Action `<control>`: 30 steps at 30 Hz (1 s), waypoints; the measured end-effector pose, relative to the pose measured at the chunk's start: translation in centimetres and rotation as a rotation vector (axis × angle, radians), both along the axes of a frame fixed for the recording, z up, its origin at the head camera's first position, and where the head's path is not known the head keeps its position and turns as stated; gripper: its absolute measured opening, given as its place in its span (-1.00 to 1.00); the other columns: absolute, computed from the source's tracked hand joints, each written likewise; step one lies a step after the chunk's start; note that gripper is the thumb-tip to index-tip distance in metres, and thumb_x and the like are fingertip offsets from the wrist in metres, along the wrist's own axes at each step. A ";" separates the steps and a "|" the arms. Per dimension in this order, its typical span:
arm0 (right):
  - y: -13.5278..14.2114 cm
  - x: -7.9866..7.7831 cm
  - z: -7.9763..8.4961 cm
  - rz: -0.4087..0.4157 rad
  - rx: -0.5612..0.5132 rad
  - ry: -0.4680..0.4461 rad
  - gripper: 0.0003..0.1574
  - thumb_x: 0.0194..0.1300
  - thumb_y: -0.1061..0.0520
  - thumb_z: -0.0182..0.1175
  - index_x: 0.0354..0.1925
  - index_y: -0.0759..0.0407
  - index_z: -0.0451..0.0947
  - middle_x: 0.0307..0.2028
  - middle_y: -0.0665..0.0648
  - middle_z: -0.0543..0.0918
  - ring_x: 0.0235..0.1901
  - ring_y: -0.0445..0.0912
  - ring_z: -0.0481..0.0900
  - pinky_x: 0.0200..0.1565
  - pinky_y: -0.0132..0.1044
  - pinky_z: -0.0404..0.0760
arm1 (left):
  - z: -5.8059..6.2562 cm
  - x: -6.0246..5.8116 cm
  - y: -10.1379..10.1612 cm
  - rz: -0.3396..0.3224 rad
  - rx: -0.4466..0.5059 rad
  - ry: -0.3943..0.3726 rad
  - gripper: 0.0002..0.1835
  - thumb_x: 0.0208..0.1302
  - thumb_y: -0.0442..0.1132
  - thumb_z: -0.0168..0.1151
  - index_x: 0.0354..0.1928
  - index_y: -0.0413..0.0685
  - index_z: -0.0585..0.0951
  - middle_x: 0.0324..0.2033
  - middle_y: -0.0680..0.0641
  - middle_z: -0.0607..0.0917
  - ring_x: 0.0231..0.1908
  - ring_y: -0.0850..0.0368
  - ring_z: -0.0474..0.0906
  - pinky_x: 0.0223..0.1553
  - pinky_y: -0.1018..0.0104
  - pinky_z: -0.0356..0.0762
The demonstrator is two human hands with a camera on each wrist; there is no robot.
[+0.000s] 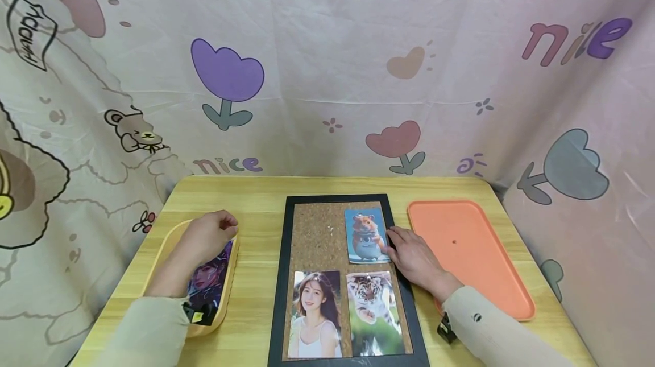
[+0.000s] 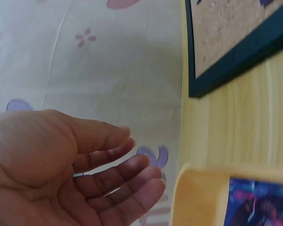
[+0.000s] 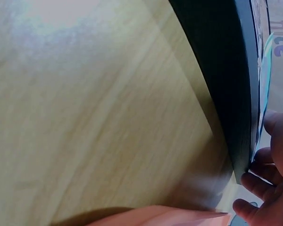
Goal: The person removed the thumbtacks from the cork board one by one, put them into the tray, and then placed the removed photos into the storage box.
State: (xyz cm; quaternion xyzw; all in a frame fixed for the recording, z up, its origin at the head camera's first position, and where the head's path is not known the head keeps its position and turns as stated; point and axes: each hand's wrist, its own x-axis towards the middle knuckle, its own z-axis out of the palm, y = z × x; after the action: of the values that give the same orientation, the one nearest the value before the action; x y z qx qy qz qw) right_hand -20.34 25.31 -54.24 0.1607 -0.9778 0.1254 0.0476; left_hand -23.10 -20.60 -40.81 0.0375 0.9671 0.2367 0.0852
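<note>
My left hand (image 1: pixel 210 236) hovers over the far end of a yellow tray (image 1: pixel 231 290), fingers loosely bent. In the left wrist view the thumb tip is close to the index fingertip, and nothing shows between them. Inside the tray lies a dark purple picture card (image 1: pixel 210 276), partly covered by the wrist. My right hand (image 1: pixel 417 259) rests at the right edge of a black-framed cork board (image 1: pixel 317 236), its fingertips right at the side of the blue hamster picture (image 1: pixel 366 236). Below are a portrait photo (image 1: pixel 314 316) and a tiger photo (image 1: pixel 375 313).
An orange tray (image 1: pixel 473 253) stands right of the board, partly behind my right forearm. Wood-grain tabletop (image 1: pixel 256 213) surrounds the board and both trays. A printed cloth (image 1: pixel 317 71) hangs behind the table and along its sides.
</note>
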 end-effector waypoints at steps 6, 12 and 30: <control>0.0 -0.1 0.0 -0.004 0.002 -0.015 -0.29 0.60 -0.11 0.18 0.40 0.40 0.47 0.39 0.42 0.51 0.39 0.32 0.47 0.35 0.29 0.47 | -1.1 -0.6 3.0 -0.024 0.026 0.006 -0.82 0.55 -0.24 0.20 -0.02 -0.20 0.67 -0.21 -0.16 0.74 -0.34 0.01 0.55 -0.30 0.12 0.54; 0.0 -0.3 0.1 -0.016 -0.014 -0.041 -0.23 0.59 -0.14 0.19 0.42 0.42 0.44 0.41 0.42 0.49 0.41 0.33 0.45 0.39 0.29 0.45 | -2.8 -1.2 6.0 -0.075 0.049 0.020 -0.87 0.51 -0.25 0.24 -0.08 -0.17 0.69 -0.31 -0.07 0.72 -0.37 0.05 0.54 -0.27 0.14 0.55; -0.2 -0.3 0.2 -0.027 -0.011 -0.053 -0.20 0.57 -0.15 0.21 0.42 0.45 0.44 0.41 0.43 0.48 0.42 0.34 0.44 0.40 0.29 0.44 | -7.3 -2.3 15.2 -0.225 0.025 0.025 -0.90 0.52 -0.23 0.24 -0.21 0.00 0.70 -0.32 0.01 0.68 -0.34 0.11 0.52 -0.26 0.16 0.57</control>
State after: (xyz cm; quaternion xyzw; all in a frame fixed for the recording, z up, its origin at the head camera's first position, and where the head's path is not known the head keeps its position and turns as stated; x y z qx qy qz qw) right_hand -20.66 25.08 -53.99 0.1439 -0.9801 0.1343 0.0241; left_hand -25.41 -5.39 -48.12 0.1500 0.9547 0.2374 0.0985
